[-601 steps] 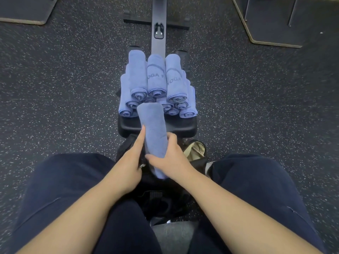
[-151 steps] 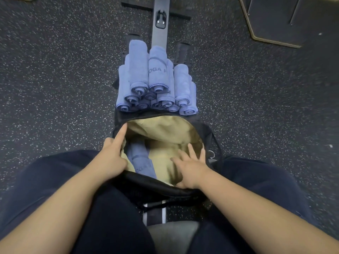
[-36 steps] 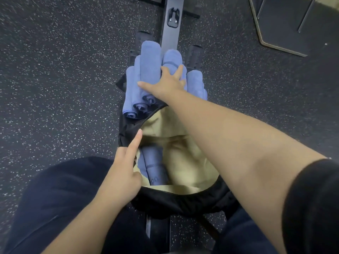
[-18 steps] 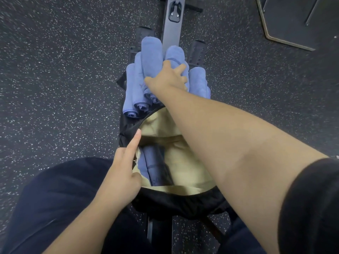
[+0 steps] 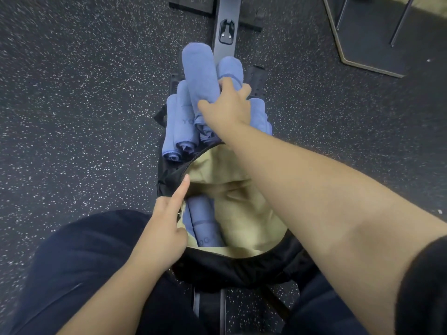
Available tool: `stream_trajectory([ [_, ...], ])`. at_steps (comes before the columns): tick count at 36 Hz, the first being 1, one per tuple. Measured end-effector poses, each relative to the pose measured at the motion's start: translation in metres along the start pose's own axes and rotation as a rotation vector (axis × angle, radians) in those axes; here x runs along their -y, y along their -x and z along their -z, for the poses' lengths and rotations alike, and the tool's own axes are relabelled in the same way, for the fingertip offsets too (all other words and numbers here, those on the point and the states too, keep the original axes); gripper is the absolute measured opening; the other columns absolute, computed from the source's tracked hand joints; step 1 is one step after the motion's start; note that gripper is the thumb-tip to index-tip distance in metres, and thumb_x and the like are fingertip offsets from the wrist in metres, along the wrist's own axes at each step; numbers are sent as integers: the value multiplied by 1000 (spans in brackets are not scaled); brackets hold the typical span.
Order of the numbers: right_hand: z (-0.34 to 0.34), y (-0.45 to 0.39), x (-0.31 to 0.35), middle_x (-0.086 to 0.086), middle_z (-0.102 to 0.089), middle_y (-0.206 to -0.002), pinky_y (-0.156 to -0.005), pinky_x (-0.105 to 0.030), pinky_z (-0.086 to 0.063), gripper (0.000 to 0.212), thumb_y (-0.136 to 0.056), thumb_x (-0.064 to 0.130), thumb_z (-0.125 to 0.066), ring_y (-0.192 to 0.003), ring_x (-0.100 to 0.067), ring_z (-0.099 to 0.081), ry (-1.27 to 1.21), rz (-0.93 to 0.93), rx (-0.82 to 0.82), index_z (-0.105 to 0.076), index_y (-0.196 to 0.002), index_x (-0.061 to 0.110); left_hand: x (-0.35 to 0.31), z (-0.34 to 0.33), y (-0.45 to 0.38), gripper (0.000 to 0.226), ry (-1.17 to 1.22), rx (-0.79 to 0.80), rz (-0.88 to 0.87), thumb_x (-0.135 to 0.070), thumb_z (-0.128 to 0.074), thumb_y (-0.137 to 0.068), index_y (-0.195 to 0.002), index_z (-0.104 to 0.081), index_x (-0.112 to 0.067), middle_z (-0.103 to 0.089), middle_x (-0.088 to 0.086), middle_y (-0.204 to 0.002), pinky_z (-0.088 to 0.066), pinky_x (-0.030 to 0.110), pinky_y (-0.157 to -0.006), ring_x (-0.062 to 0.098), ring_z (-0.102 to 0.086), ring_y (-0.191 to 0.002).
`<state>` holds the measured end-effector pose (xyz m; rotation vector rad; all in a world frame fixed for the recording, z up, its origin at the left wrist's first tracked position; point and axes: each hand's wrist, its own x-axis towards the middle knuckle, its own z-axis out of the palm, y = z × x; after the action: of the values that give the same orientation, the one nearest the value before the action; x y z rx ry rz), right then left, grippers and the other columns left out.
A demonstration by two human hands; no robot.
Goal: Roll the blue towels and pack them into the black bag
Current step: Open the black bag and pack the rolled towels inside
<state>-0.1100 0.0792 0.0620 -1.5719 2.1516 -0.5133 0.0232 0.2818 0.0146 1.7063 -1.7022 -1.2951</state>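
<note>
A stack of rolled blue towels (image 5: 180, 122) lies on a black seat ahead of me. My right hand (image 5: 227, 108) reaches over the bag and grips one rolled towel (image 5: 199, 71), whose far end tilts up above the stack. The black bag (image 5: 232, 269) sits open between my knees, its tan lining showing. Two rolled blue towels (image 5: 202, 221) lie inside it at the left. My left hand (image 5: 167, 228) holds the bag's left rim, its index finger stretched along the zip edge.
A grey rail (image 5: 226, 25) of an exercise machine runs away from the seat. The dark speckled rubber floor (image 5: 72, 93) lies on both sides. A dark mat with metal legs (image 5: 377, 35) stands at the upper right. My dark trouser legs flank the bag.
My right hand has closed round the top rolled towel and raised its far end off the stack. My left hand has stayed on the bag's rim.
</note>
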Motion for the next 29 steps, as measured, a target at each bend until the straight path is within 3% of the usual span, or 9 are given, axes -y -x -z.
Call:
stream_trajectory([
  [6, 30, 28, -5, -9, -29, -135, -77, -37, -43, 37, -77, 32, -60, -96, -35, -51, -148, 80, -110, -49, -112, 25, -1, -3, -1, 104, -9, 1, -8, 11, -41, -79, -127, 0, -73, -36, -13, -97, -37, 10, -69, 3, -44, -81],
  [10, 49, 54, -14, -7, -31, -131, -83, -34, -43, 39, -76, 26, -63, -95, -31, -54, -268, 104, -180, -50, -113, 24, -1, -2, 0, 104, -10, 4, -10, 10, -41, -80, -125, -1, -73, -35, -13, -96, -35, 9, -67, -1, -44, -79],
  [13, 60, 74, -25, -8, -34, -128, -86, -25, -38, 40, -75, 19, -64, -98, -15, -43, -355, 119, -210, -51, -113, 22, -1, -2, 1, 101, -9, 10, -6, 11, -41, -79, -128, -5, -69, -35, -12, -96, -35, 7, -68, -2, -44, -79],
  [16, 68, 97, -39, -10, -37, -126, -79, 1, -28, 42, -74, 14, -65, -92, 11, -35, -379, 164, -251, -53, -114, 19, -1, -3, 1, 99, -18, 6, -7, 12, -41, -77, -130, -10, -66, -35, -13, -97, -35, 5, -72, 0, -44, -83],
  [19, 71, 123, -52, -12, -39, -126, -76, 8, -21, 44, -73, 7, -66, -90, 36, -27, -395, 185, -272, -54, -115, 14, -2, -4, 1, 96, -6, 1, -9, 13, -40, -77, -131, -17, -63, -36, -11, -99, -33, 1, -74, -1, -44, -87],
  [23, 68, 153, -68, -10, -39, -127, -77, 7, -23, 45, -70, 10, -66, -92, 31, -32, -363, 183, -269, -55, -113, 17, 0, -5, 1, 92, -7, -6, 1, 14, -41, -76, -140, -27, -52, -38, -9, -101, -30, -3, -75, -7, -43, -91],
  [26, 62, 172, -79, -4, -37, -128, -81, 3, -26, 48, -64, 19, -61, -97, 21, -40, -354, 171, -256, -55, -111, 21, -1, -5, 1, 88, -19, -2, 25, 13, -40, -78, -146, -27, -43, -36, -12, -99, -32, 1, -74, -10, -43, -89],
  [29, 52, 185, -95, -3, -33, -134, -90, -16, -35, 49, -61, 30, -56, -110, -15, -51, -280, 175, -220, -54, -110, 25, -5, -5, 2, 84, -32, -2, 52, 12, -41, -80, -148, -28, -35, -36, -7, -105, -30, 7, -72, -7, -44, -86],
])
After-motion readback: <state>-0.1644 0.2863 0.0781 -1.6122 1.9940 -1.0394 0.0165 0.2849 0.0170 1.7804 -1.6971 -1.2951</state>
